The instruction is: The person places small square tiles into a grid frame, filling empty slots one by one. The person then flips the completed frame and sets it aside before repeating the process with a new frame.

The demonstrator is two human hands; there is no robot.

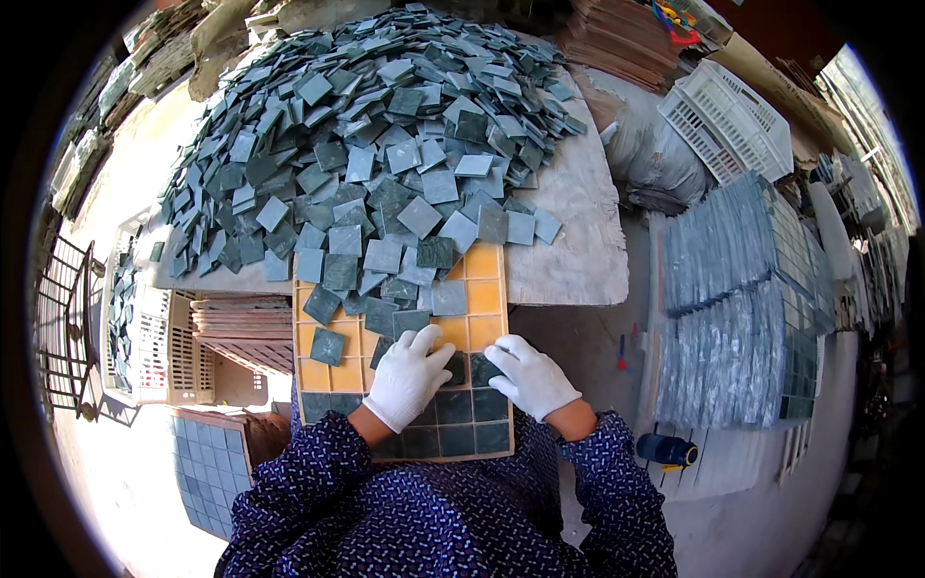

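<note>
Our grip is loose: the white-gloved left hand (409,374) and right hand (530,376) lie flat, holding nothing, fingers pressing small dark-green square stone tiles (462,409) into the orange gridded plastic tray (482,294) on the bench (578,241). We should seat each tile squarely, judging by the filled rows.

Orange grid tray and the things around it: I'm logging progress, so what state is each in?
Orange grid tray: partly filled, near rows full.
Loose dark green square tiles: heaped on the board.
Left white-gloved hand: flat on tray tiles.
Right white-gloved hand: flat on tray tiles.
</note>
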